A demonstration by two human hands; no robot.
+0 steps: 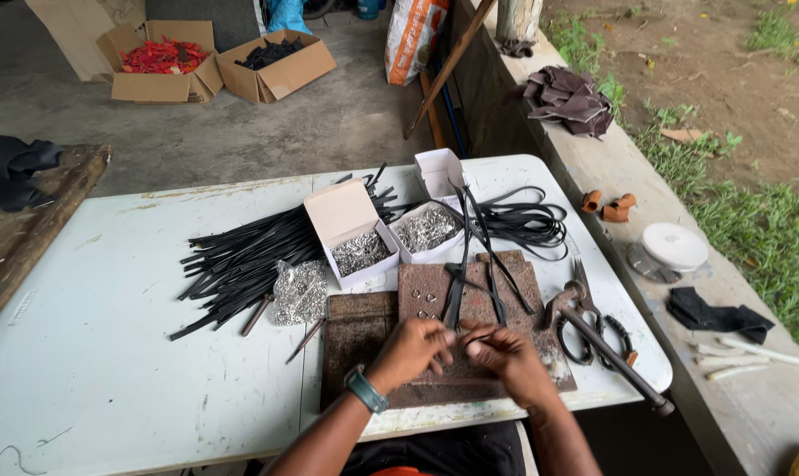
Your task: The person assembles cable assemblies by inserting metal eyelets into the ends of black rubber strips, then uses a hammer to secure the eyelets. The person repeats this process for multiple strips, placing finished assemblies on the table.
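Fingers (pixel 441 345) of the left hand (pixel 414 350) are curled and pressed together, meeting the fingers of the right hand (pixel 503 355) at a thin black strap (pixel 460 264); both hands pinch the strap's near end between them. What small part, if any, sits in the pinch cannot be told.

Head view, near field: the strap runs away from the hands across a rusty metal plate (pixel 434 308) lying on the white tabletop (pixel 108 300). Several small metal pieces (pixel 427 300) lie loose on the plate, just beyond the left hand. A teal wristband (pixel 366 390) sits on the left wrist. A hammer (pixel 606 348) lies to the right of the right hand, its head on the plate's edge, its handle reaching toward the tabletop's corner. Scissors (pixel 593 326) lie beneath it.

Head view, middle field: a bundle of black strips (pixel 241 260) is spread left of the plate. Two open white boxes (pixel 362 251) holding silver fittings stand beyond the plate, and a clear bag (pixel 299 291) of similar fittings lies beside them. A coil of black cord (pixel 527 220) lies at the right rear.

Head view, far field: two cardboard boxes (pixel 280 75) stand on the concrete floor, one with red pieces, one with dark pieces.
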